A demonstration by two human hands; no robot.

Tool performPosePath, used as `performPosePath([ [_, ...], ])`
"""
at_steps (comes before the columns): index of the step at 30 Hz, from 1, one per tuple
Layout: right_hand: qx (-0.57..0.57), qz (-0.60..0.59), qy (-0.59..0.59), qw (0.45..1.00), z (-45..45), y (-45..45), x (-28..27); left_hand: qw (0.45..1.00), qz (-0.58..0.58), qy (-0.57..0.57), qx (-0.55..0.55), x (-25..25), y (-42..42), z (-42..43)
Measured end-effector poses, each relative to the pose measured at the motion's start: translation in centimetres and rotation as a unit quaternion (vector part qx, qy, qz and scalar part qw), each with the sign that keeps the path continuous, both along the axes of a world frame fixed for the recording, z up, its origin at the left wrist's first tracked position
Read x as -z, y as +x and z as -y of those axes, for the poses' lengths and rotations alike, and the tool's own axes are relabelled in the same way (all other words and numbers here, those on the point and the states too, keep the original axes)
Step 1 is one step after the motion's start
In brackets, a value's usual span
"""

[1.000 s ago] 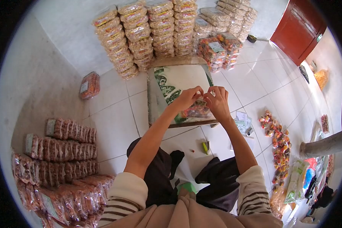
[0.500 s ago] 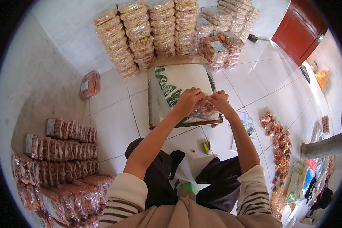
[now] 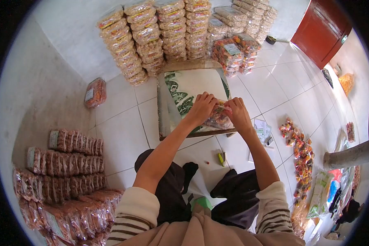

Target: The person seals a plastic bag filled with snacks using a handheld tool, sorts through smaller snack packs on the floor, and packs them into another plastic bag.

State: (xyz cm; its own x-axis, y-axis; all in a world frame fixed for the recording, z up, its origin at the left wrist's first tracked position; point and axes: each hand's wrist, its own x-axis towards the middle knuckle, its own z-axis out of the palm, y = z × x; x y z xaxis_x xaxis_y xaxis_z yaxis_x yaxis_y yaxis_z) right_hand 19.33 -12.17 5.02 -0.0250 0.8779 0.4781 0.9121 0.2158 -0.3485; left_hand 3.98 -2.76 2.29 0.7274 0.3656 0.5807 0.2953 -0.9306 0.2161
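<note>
A clear plastic bag of small snack packets [image 3: 218, 120] lies at the front right of the low table [image 3: 209, 80]. My left hand [image 3: 203, 107] is closed on the left end of the bag's top edge, fingertips curled over it. At the right end of the same edge, my right hand [image 3: 238, 112] pinches the plastic. Between the two hands the edge runs as a narrow, flattened strip. Part of the bag is hidden behind my fingers.
Stacked bags of pale snacks [image 3: 147, 30] line the back wall, beside bags of colourful packets [image 3: 228, 53]. Bags of brown snacks [image 3: 69, 172] are piled at left. On the floor lie a stapler [image 3: 222, 158], papers [image 3: 261, 129] and a row of loose packets [image 3: 302, 158].
The bag's top edge, bunched between my fingers before, now shows as a straighter strip. My right hand has turned and its fingers point more upward. The whole view has shifted slightly.
</note>
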Motion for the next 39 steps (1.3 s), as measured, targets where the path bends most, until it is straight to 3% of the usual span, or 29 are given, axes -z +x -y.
performPosePath([
  [9, -0.012, 0.022, 0.024, 0.999, -0.6, 0.2, 1.3, 0.999, -0.015, -0.03, 0.0, 0.0, 0.0, 0.2],
  [15, -0.017, -0.015, -0.02, 1.0, -0.6, 0.4, 1.3, 0.997, -0.018, -0.073, 0.03, 0.2, -0.3, -0.6],
  [18, 0.004, -0.011, 0.003, 1.0, -0.4, -0.2, 0.5, 0.993, 0.027, -0.111, 0.009, 0.1, -0.2, -0.8],
  [20, -0.004, -0.019, 0.057, 0.998, -0.2, -0.9, 0.1, 0.993, -0.017, -0.118, -0.009, -0.5, -0.4, -0.7],
  [29, -0.025, -0.031, 0.017, 0.999, -1.6, -0.2, 1.4, 0.984, -0.008, -0.177, -0.005, 0.0, -0.5, -1.6],
  [35, 0.02, 0.01, 0.129, 0.991, -5.4, 0.1, 0.8, 0.997, 0.044, -0.032, -0.062, -1.8, 0.8, -3.9],
  [38, 0.005, 0.01, 0.17, 0.985, -4.4, -1.0, 1.2, 0.992, 0.089, 0.001, -0.089, -1.1, 0.0, -2.2],
  [39, 0.004, 0.007, 0.169, 0.986, -3.8, -1.3, 2.0, 0.991, 0.074, -0.046, -0.099, 0.3, -0.5, -1.2],
])
